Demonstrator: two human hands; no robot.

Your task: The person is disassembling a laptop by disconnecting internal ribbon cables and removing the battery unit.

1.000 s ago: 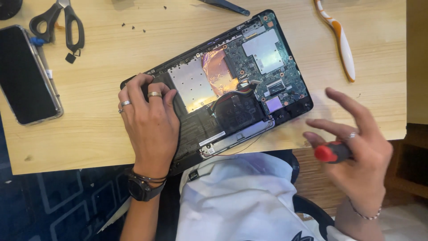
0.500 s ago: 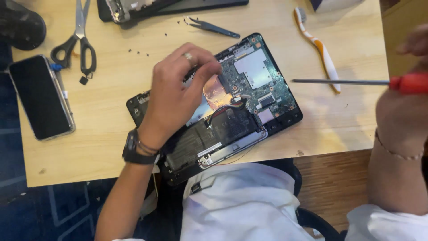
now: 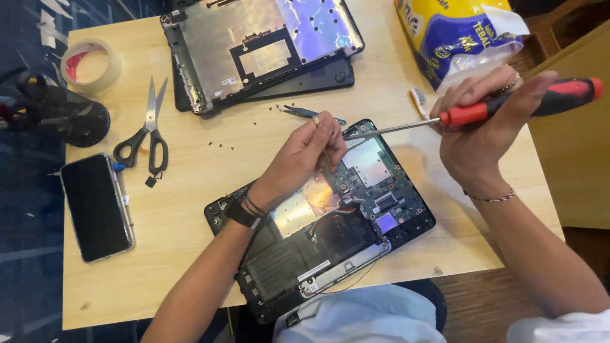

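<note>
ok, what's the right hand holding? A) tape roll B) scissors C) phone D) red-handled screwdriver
D: the right hand grips the screwdriver, its tip by the left hand over the open laptop.

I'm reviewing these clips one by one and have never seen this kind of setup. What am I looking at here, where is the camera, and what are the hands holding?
There is no machine: a person works with bare hands, filmed by a camera on their head looking down at a wooden table. In the middle lies an opened laptop, its circuit board exposed. The left hand rests over the board, fingers pinched together. The right hand holds a red-handled screwdriver, its tip close to the left fingers. Around them lie the removed bottom cover, scissors, a phone, a tape roll, tweezers and small loose screws.
</note>
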